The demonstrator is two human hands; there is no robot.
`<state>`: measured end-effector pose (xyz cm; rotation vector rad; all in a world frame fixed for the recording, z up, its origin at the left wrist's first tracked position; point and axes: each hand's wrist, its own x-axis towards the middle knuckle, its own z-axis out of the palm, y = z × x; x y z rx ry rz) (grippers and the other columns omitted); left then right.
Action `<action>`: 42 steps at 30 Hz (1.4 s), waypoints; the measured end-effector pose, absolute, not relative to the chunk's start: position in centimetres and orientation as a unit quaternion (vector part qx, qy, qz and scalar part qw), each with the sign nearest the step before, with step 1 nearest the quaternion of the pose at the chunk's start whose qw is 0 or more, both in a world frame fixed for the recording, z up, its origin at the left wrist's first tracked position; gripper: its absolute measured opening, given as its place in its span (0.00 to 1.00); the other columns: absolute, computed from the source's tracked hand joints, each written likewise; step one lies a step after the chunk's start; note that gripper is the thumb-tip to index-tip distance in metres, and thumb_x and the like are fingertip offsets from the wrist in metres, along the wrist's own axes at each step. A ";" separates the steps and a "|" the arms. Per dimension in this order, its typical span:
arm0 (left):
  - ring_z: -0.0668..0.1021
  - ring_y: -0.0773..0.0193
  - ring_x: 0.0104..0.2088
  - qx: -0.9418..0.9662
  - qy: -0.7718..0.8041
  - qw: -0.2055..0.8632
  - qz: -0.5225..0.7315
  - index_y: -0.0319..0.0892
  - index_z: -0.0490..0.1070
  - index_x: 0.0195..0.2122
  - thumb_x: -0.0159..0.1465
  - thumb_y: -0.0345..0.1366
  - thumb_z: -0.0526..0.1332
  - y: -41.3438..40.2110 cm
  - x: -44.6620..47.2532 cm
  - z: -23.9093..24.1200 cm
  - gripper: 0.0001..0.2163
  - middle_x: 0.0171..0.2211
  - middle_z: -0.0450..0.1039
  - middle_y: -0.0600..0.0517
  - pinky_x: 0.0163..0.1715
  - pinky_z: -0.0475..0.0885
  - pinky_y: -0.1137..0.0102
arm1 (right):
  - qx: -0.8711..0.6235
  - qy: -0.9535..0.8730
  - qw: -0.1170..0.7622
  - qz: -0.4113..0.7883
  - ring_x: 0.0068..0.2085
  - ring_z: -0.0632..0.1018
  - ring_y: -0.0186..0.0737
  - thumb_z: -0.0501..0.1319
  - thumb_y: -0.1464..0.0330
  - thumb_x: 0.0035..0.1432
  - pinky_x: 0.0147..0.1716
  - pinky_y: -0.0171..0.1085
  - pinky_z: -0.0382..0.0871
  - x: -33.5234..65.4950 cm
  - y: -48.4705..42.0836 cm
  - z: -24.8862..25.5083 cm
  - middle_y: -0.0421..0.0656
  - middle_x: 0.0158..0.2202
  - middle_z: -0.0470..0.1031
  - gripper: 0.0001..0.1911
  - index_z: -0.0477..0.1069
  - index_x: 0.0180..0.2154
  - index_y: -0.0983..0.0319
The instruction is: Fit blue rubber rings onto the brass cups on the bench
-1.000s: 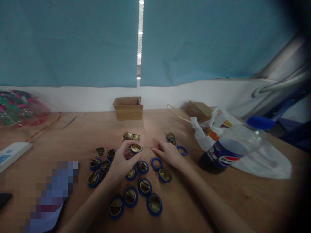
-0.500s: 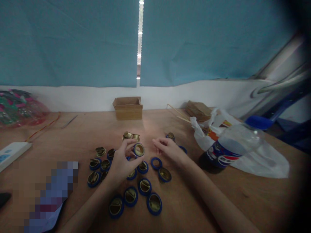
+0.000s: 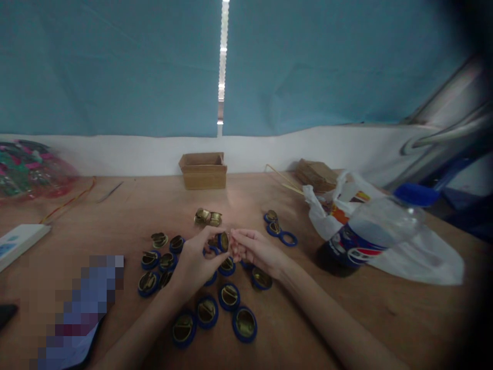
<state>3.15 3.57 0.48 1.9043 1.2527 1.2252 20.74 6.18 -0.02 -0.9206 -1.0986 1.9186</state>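
Note:
In my left hand (image 3: 194,258), pinched between thumb and fingers, is a round blue-rimmed metal piece (image 3: 223,241), its brass-coloured inside turned toward the right. My right hand (image 3: 259,252) is closed, its fingertips close beside that piece; whatever it may hold is too small or hidden to make out. Below and left of the hands lie several similar blue-rimmed pieces with brass-coloured bars, such as one near piece (image 3: 230,296). Beyond the hands sit some loose brass-coloured metal parts (image 3: 208,217). To the right, an unfilled blue ring (image 3: 288,238) lies beside two blue-rimmed pieces (image 3: 273,228).
A small cardboard box (image 3: 204,179) stands against the back wall. At right are a cola bottle (image 3: 358,241), a white plastic bag (image 3: 431,259) and a brown cardboard piece (image 3: 316,174). A white power strip (image 3: 23,241) and a blurred-out flat object (image 3: 82,313) lie at left.
My right hand has moved left, up to the piece in my left hand. That piece has turned from facing me to facing right.

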 end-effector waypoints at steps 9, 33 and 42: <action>0.76 0.57 0.42 0.762 0.447 0.196 0.425 0.46 0.68 0.46 0.55 0.28 0.64 3.3 3.1 0.2 0.18 0.42 0.75 0.49 0.43 0.71 0.64 | -0.359 -0.450 0.367 0.730 0.22 0.74 0.27 0.66 0.59 0.52 0.23 0.28 0.66 20.5 6.1 0.2 0.38 0.22 0.73 0.15 0.70 0.29 0.65; 0.76 0.60 0.43 0.759 0.421 0.157 0.470 0.43 0.66 0.43 0.54 0.25 0.64 3.3 3.2 -0.2 0.16 0.42 0.73 0.49 0.43 0.72 0.67 | -0.399 -0.561 0.368 0.625 0.21 0.72 0.27 0.61 0.58 0.56 0.21 0.27 0.59 19.9 5.2 1.5 0.36 0.21 0.71 0.15 0.67 0.27 0.63; 0.77 0.61 0.43 0.757 0.409 0.140 0.490 0.42 0.66 0.42 0.54 0.25 0.64 3.3 3.2 -0.2 0.15 0.42 0.74 0.48 0.43 0.73 0.67 | -0.393 -0.577 0.374 0.611 0.21 0.72 0.28 0.62 0.57 0.54 0.21 0.28 0.60 19.8 5.1 1.7 0.36 0.21 0.70 0.16 0.67 0.27 0.63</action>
